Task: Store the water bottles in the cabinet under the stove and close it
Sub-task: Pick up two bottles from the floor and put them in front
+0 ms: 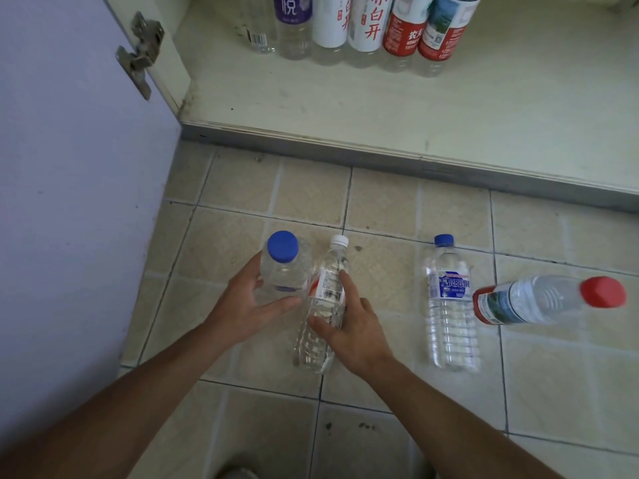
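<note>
4 clear plastic water bottles on the beige tiled floor [380, 209], 6 more standing in the open cabinet [345, 91].

Left hand [242, 302] spread around the squat blue-capped bottle [283, 267]; right hand [352, 326] pinching the white-capped bottle [325, 295]. Tall blue-capped bottle [449, 302] and red-capped bottle [539, 299] sit off right.

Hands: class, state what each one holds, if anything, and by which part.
Right hand holds the white-capped bottle by its labelled middle. Left hand touches the blue-capped bottle's side, fingers straight, no grip.
</note>
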